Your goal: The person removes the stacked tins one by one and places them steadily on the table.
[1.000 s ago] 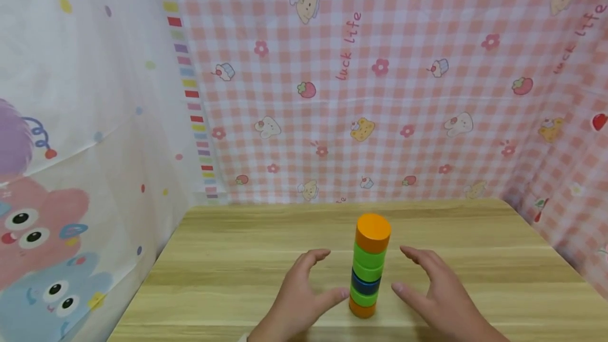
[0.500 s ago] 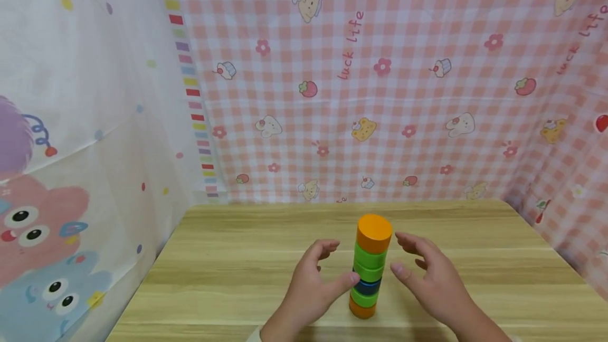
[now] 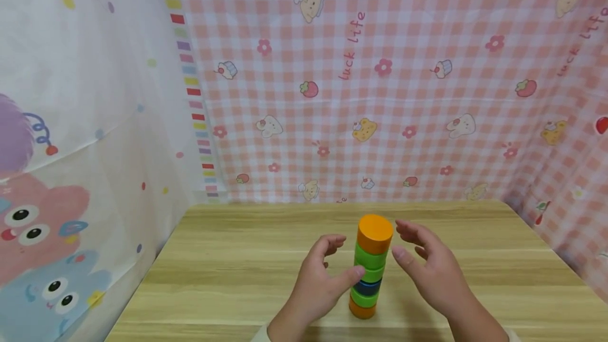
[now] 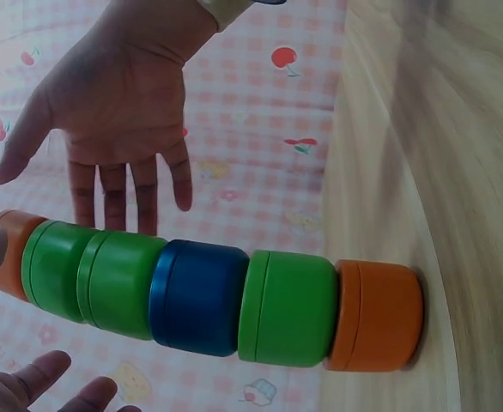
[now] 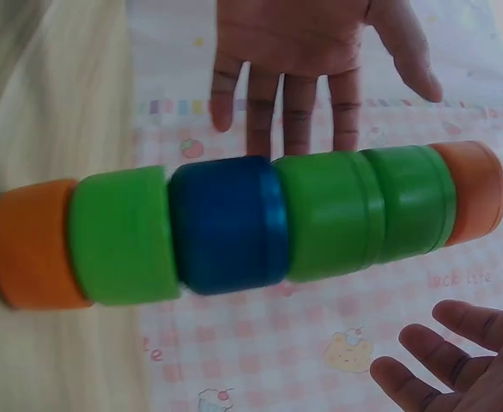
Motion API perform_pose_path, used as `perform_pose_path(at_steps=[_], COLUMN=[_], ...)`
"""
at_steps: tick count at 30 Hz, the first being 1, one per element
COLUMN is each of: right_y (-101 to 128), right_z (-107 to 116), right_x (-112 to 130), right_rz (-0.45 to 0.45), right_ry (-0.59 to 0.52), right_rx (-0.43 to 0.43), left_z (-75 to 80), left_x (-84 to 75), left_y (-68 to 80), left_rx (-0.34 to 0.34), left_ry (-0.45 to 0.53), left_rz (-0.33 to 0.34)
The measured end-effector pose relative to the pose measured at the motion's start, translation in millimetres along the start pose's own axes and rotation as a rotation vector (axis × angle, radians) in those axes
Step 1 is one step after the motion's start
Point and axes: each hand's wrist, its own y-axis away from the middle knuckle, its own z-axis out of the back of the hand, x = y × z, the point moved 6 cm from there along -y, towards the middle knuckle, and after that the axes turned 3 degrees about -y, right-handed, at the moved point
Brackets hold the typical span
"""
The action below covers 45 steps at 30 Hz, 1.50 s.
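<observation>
A tower of several round stacking cups [image 3: 370,260] stands upright on the table. From the bottom its colours run orange [image 4: 380,316], green, dark blue [image 5: 227,225], green, green, orange. My left hand [image 3: 317,282] is beside its left side with fingers loosely bent; the thumb overlaps the upper green cups in the head view. On the other side my right hand [image 3: 433,273] is held level with the upper cups, palm facing the tower, a narrow gap showing between. Both wrist views show straight fingers of the opposite hand beyond the tower, and neither hand grips a cup.
The wood-grain table [image 3: 228,268] runs back to a pink checked cloth [image 3: 332,99] hung behind it. A white cloth [image 3: 104,110] with cartoon figures hangs at the left, and more checked cloth [image 3: 565,173] covers the right side.
Both hands have risen along the tower, from its lower and middle cups to the upper ones. My left hand has also shifted right, closer to it. The tower stays in place.
</observation>
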Motion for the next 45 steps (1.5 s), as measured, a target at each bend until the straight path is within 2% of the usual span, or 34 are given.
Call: perform_pose_path(at_steps=[19,27,34,38,45], right_y=[-16,-22,-20,-17,-14], right_z=[-3,-4,0,3,5], right_x=[34,39,40,42,44], right_rz=[-0.025,-0.094,-0.127,-0.132,-0.124], right_ry=[-0.171,-0.138,-0.106,-0.099,-0.1], right_rx=[-0.013,0.001,0.011,0.015,0.008], left_z=[-9.4,-13.0,-14.5,-16.3,-19.2], left_x=[-10.8,-20.8,-32.1,-32.8,-30.2], left_y=[-7.7,-16.8,-23.8,-23.3,-23.2], left_rx=[-0.002,0.016,0.06,0.084,0.083], left_ry=[0.016,0.038,0.037,0.024,0.027], left_rz=[0.032,0.038,0.024,0.017,0.024])
